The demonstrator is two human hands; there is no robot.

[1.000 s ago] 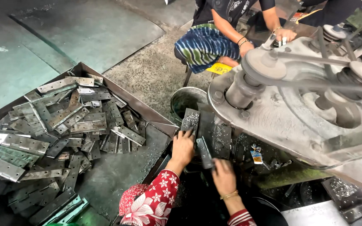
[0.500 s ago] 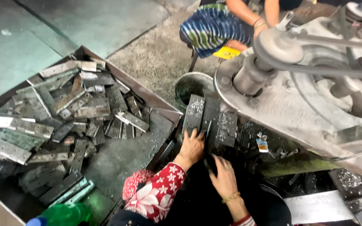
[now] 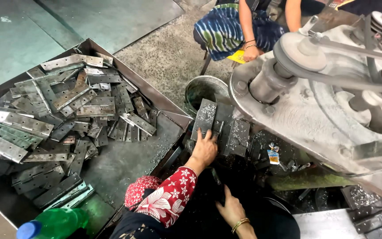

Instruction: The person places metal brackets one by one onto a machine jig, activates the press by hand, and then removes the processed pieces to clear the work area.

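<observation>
Head view, looking down at a metalworking station. The left hand (image 3: 204,149), emerging from a red floral sleeve (image 3: 169,199), is resting palm down with its fingers spread flat against the lower edge of a set of dark steel plates (image 3: 221,126) dusted with bright filings; it is pressing on them rather than closing around anything. These plates are lying side by side at the foot of the grey machine housing (image 3: 306,110), just beside a round metal bucket (image 3: 205,88). The right hand (image 3: 231,208), wearing a gold bangle (image 3: 239,223) at the wrist, is sitting lower in a dark area below the plates; its fingers are partly curled near a thin dark strip (image 3: 216,177), but whether they are gripping it cannot be told in the shadow. To the left, a shallow sheet-metal tray (image 3: 124,163) is holding a loose heap of flat steel hinges (image 3: 67,110), piled thickest toward its far and left sides, with bare tray floor showing nearest the left hand. A green plastic bottle with a blue cap (image 3: 51,225) is lying at the bottom left edge. On top of the machine, a pulley (image 3: 303,48) is carrying a belt running off to the right. A small coloured packet (image 3: 273,156) is lying among scraps under the housing. At the top, another person in a blue-and-green tie-dyed garment (image 3: 226,28) is sitting on the concrete floor (image 3: 169,53), one hand (image 3: 250,53) hanging near a yellow object.
</observation>
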